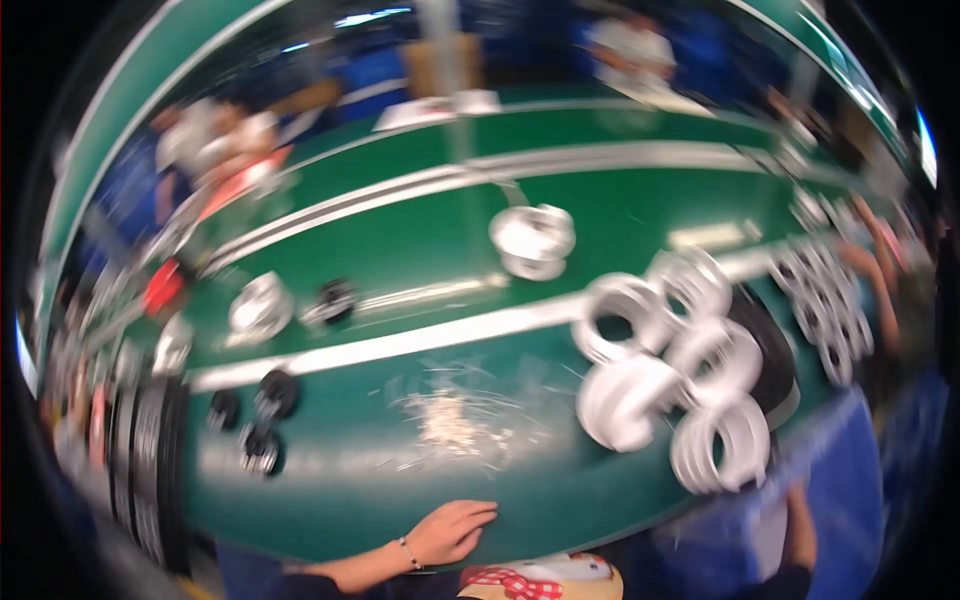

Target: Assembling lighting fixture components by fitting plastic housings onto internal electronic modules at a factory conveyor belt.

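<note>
"Where the left hand (pixel 450 533) shows over the near edge of the green counter (pixel 340 500), how do we enter its fingers?"

"Straight, loosely together, gripping nothing that we can see. One thin bracelet (pixel 409 553), at the wrist."

"And the right hand (pixel 797 503)?"

"Low on the right, beside a blue thing (pixel 840 460), bin or sheet, we cannot tell which. Fingers blurred and partly hidden; open or closed, we cannot tell."

"Nearest item to the left hand?"

"One loose heap of small pale pieces (pixel 450 425), mid-counter, beyond the fingertips and apart from them; thin strands scattered around it."

"Right side, what do we list?"

"Five white coils (pixel 682 350), grouped close; behind them, one large black thing (pixel 770 350), blurred. Farther right, many small silvery rings (pixel 815 300), a co-worker's arm (pixel 885 270) just beside."

"Left side?"

"Three small black spools (pixel 277 394), near one another; one row of dark reels (pixel 150 470), at the left end."

"Beyond the white strip (pixel 440 337)?"

"One white bundle (pixel 533 240), one silvery bundle (pixel 260 308), one small black coil (pixel 338 300), one red item (pixel 163 288). Across from us, people (pixel 640 50) in pale tops, blurred."
</note>
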`<action>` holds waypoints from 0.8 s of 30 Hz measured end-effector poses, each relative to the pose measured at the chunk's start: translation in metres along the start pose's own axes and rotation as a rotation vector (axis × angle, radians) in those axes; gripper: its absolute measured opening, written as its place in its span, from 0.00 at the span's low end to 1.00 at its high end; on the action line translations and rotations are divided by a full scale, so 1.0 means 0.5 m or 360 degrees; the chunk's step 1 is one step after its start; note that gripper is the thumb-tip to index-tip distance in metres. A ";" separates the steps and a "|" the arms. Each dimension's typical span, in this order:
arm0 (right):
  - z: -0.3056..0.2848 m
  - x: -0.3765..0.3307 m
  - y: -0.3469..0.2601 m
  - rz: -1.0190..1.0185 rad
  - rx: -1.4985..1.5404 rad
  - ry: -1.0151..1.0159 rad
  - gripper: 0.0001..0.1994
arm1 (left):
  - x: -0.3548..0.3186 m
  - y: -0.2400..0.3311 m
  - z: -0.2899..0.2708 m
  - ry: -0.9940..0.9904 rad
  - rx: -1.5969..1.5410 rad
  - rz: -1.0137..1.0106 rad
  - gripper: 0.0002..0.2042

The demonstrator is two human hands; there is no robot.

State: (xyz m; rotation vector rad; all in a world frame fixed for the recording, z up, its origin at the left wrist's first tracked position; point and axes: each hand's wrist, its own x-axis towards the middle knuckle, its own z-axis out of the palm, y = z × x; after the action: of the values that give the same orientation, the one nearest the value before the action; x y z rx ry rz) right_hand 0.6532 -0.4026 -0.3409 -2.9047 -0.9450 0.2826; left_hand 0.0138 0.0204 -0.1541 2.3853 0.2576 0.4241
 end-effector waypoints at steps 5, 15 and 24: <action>0.043 0.285 -0.193 -0.0397 -0.0022 -0.0086 0.29 | -0.038 0.001 0.020 0.0066 0.0082 0.0039 0.16; -0.138 -0.026 0.075 0.0193 -0.0083 -0.0413 0.16 | -0.012 -0.011 0.022 0.0049 -0.0075 0.0074 0.17; -0.392 -0.416 -0.320 0.0305 0.0518 0.0627 0.19 | -0.029 -0.011 0.007 -0.0062 -0.0153 0.0149 0.19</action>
State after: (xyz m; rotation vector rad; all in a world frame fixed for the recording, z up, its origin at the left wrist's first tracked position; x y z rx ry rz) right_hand 0.4346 -0.3983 -0.0972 -2.6078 -0.5061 -0.1163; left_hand 0.0012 0.0182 -0.1635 2.3151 0.1060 0.4234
